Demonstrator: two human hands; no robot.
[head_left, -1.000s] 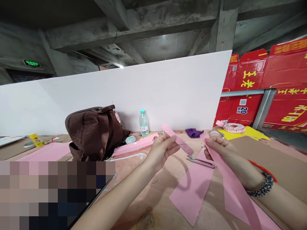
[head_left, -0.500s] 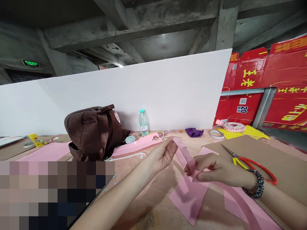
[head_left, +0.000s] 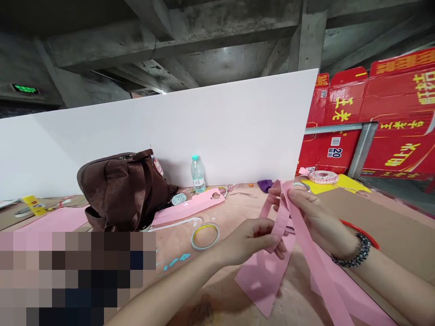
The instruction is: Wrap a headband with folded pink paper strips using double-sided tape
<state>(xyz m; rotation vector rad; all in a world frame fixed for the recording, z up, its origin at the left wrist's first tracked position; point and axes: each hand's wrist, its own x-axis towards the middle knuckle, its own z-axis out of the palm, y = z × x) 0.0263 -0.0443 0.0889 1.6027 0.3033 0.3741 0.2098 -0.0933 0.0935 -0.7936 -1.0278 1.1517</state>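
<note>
A long pink strip (head_left: 304,235) runs from my raised fingers down to the lower right. My right hand (head_left: 307,210) pinches its upper end between thumb and fingers, where the strip folds into a loop. Lower and to the left, my left hand (head_left: 260,237) grips the hanging part of the loop. A pink sheet (head_left: 267,290) lies on the table below both hands. The scissors (head_left: 362,231) are mostly hidden behind my right hand, with a red handle showing.
A tape roll (head_left: 205,237) lies left of my left hand. Farther back stand a brown bag (head_left: 115,190) and a water bottle (head_left: 197,174). Brown cardboard (head_left: 384,226) and yellow paper (head_left: 353,183) lie at the right, a ribbon roll (head_left: 323,177) on the yellow paper.
My right hand has risen to the strip's top, and my left hand has moved lower and right. The strip is now folded into a loop. A tape roll, hidden before, shows beside my left arm.
</note>
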